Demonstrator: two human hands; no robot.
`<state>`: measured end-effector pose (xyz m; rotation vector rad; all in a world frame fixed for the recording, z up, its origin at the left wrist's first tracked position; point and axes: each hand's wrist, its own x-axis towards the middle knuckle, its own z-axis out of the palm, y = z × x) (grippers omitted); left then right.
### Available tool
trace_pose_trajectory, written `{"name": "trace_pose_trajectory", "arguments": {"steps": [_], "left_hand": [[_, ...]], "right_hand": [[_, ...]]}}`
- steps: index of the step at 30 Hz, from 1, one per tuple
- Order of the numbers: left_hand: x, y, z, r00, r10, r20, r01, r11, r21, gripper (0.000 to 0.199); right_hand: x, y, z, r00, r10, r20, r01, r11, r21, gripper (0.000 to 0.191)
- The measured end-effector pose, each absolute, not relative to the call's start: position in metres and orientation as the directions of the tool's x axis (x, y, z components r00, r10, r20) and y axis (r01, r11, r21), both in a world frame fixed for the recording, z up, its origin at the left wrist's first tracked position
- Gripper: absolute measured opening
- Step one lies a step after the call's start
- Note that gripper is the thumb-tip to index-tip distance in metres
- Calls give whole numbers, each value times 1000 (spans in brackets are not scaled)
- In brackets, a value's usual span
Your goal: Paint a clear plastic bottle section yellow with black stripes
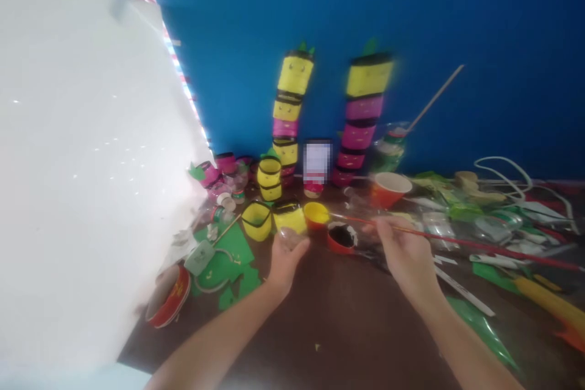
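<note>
My right hand (pixel 406 250) is closed round a long, thin paintbrush with a red handle (pixel 475 241). The brush's tip end lies over a cup of yellow paint (pixel 316 214). In my left hand (pixel 284 265) is a small clear plastic piece (pixel 290 236), gripped between thumb and fingers; its exact shape is blurred. Just behind that hand stand a yellow cup with a black rim (pixel 292 218) and a similar yellow cup (pixel 256 222). A red paper cup of dark paint (pixel 342 239) sits between my hands.
Tall stacks of yellow (pixel 287 103) and magenta cups (pixel 359 134) lean on the blue wall. Green scraps (pixel 235 250) and a red-rimmed bowl (pixel 169 298) lie left. An orange cup (pixel 388 190), plastic bottles and a yellow-handled tool (pixel 548 304) clutter the right.
</note>
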<state>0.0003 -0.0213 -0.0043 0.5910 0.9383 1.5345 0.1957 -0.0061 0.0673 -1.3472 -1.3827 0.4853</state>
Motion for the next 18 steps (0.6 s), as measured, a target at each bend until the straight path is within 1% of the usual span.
{"name": "trace_pose_trajectory", "arguments": {"steps": [2, 5, 10, 14, 18], "left_hand": [[1, -21, -3, -201, 969, -140, -578, -2, 816, 51], [1, -20, -3, -200, 970, -136, -588, -8, 809, 51], [2, -22, -4, -195, 974, -115, -576, -19, 817, 48], [2, -23, -1, -193, 974, -118, -563, -11, 827, 46], [3, -23, 3, -177, 977, -116, -573, -7, 819, 47]], "right_hand": [[190, 1, 79, 186, 891, 414, 544, 258, -798, 36], [181, 15, 89, 136, 892, 431, 639, 254, -726, 38], [172, 36, 82, 8, 902, 433, 764, 273, -584, 44], [172, 41, 75, -67, 874, 481, 822, 321, -470, 46], [170, 43, 75, -95, 858, 505, 839, 342, -424, 43]]}}
